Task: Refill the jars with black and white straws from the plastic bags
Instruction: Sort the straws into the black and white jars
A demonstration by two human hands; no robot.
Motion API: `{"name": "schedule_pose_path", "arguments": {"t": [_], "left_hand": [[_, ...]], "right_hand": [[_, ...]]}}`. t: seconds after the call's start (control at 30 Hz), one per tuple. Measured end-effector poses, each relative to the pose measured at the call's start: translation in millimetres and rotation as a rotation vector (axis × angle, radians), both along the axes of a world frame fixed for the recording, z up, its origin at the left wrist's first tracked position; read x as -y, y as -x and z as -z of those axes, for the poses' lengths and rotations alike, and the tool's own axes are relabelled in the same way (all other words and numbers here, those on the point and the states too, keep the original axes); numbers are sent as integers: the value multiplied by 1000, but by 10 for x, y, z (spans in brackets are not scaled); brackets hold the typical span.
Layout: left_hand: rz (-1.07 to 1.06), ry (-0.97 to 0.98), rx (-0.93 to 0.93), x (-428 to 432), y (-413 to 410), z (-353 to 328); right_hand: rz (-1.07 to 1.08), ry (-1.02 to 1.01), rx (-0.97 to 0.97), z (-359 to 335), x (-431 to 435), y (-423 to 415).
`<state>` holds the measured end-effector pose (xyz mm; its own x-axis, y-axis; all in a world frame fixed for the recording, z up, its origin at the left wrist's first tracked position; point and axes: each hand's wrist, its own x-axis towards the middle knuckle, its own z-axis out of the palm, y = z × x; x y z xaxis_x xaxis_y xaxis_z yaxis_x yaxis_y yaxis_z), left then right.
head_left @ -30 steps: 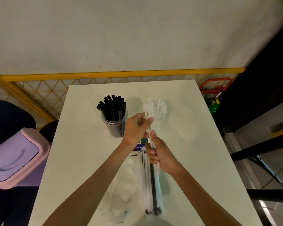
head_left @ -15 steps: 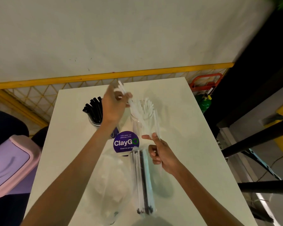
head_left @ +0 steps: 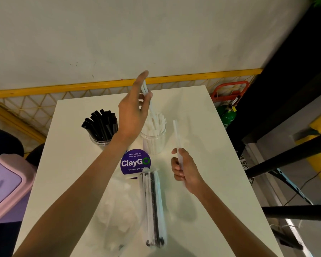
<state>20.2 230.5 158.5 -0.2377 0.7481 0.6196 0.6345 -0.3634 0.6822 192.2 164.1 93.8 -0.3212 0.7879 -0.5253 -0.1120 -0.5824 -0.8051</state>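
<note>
The white table point(head_left: 193, 182) carried everything, with a lilac swing-lid bin point(head_left: 6, 182) off its left edge. Nearest me lay the plastic bag of mixed straws point(head_left: 153, 206), and left of it a crumpled clear bag point(head_left: 117, 210). Past a purple ClayGo sign point(head_left: 135, 162) stood the two jars side by side: the black-straw jar point(head_left: 102, 127) on the left, the white-straw jar point(head_left: 153, 138) on the right.

My left hand point(head_left: 133, 115) was raised over the white-straw jar, thumb and fingers pinching a couple of white straws point(head_left: 144, 89) whose lower ends pointed into its mouth. My right hand point(head_left: 183, 169), just right of that jar, was curled round a single white straw point(head_left: 176, 134) held upright.

I judged myself mid-refill on the white side. Next I would need to loosen the left pinch so those straws slid down, then feed in the right one. The crowded mouth might catch an end, and the black-straw jar stood close beside my left wrist.
</note>
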Motion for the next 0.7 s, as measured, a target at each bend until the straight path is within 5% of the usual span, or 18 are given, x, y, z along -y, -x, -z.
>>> {"name": "schedule_pose_path", "arguments": {"t": [0.3,0.53,0.7], "left_hand": [[-48,55,-249,2,-129,668],[-98,59,-617,51,-5,1092],[-88,100,-392,171,-13,880]], "right_hand": [[36,-210,112,20,-143,15],[44,-246,126,36,-246,43],[3,-289,122,44,-281,94]]}}
